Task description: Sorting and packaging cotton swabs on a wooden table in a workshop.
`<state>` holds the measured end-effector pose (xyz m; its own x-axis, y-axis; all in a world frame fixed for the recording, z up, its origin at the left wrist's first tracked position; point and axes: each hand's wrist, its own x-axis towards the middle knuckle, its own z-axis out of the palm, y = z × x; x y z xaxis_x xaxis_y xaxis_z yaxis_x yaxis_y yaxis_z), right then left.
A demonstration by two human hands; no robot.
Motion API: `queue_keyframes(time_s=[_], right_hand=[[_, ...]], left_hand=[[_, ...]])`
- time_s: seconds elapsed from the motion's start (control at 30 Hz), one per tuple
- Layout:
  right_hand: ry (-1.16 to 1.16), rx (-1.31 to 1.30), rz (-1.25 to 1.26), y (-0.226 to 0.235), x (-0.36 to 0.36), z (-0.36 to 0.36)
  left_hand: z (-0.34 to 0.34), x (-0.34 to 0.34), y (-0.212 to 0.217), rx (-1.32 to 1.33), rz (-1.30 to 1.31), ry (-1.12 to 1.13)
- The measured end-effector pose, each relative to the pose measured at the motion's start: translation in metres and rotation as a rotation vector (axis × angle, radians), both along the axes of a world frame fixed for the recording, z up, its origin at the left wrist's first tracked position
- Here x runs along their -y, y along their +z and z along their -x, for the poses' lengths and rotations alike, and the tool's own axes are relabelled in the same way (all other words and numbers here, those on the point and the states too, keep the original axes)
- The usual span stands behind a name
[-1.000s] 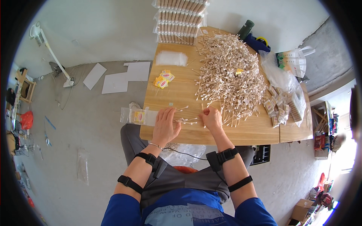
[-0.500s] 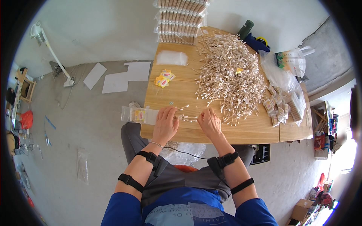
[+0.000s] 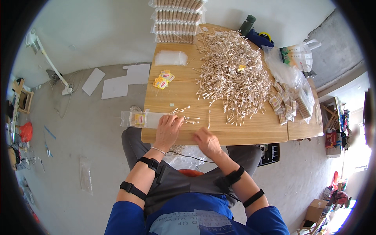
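My left hand [image 3: 169,130] rests near the table's front left, its fingers closed over a few cotton swabs [image 3: 191,118] whose white tips fan out to the right. Beside it, a flat clear plastic bag [image 3: 154,120] runs to a filled pack of swabs [image 3: 137,119] with a yellow label, overhanging the table's left edge. My right hand [image 3: 206,141] is at the front edge, its fingers bent and smeared by motion; whether it holds anything is unclear. Just beyond it a single cotton swab [image 3: 209,118] lies apart. A large heap of loose swabs [image 3: 237,74] covers the table's far middle.
Yellow labels [image 3: 163,79] and a stack of clear bags [image 3: 170,58] lie at the left. Filled packs [image 3: 176,21] are piled at the back. Small boxes [image 3: 284,103], a plastic bag [image 3: 297,80], a green bottle [image 3: 247,25] and a blue tape dispenser [image 3: 261,38] stand right.
My right hand has moved back toward me and slightly left, away from the heap's edge. One swab now shows lying alone near where it was. My left hand stays by the bag.
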<state>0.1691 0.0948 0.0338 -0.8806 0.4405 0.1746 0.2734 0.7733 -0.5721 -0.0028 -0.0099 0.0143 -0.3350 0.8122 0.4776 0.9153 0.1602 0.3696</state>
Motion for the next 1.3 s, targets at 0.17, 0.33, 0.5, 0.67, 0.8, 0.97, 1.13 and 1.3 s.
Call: queue_keyframes(time_s=[0.17,0.33,0.5,0.67,0.8,0.97,1.13,1.3], right_hand=[[-0.375,-0.187,-0.117,-0.024,-0.027,0.017],[-0.338,-0.202,-0.121,-0.033,-0.024,0.016],[-0.323,-0.173,-0.158,-0.026,-0.023,0.02],[-0.307,-0.141,-0.195,-0.028,-0.024,0.019],[-0.328,-0.145,-0.188,-0.028,-0.023,0.02],[-0.299,-0.131,-0.167,-0.026,-0.022,0.019],[-0.181,-0.11,-0.191,-0.025,-0.026,0.014],[-0.22,-0.08,-0.226,-0.022,-0.023,0.018]], left_hand=[[-0.003,-0.004,0.01,-0.065,0.053,-0.003],[-0.002,-0.012,0.014,-0.036,0.105,-0.03],[0.005,-0.02,0.012,-0.046,0.13,-0.044],[0.009,-0.027,0.014,-0.019,0.072,-0.057],[0.011,-0.03,0.018,0.017,-0.044,-0.009],[0.009,-0.008,0.02,-0.02,-0.038,-0.11],[-0.008,0.045,0.011,-0.043,0.119,-0.447],[-0.013,0.059,0.011,-0.047,0.129,-0.402]])
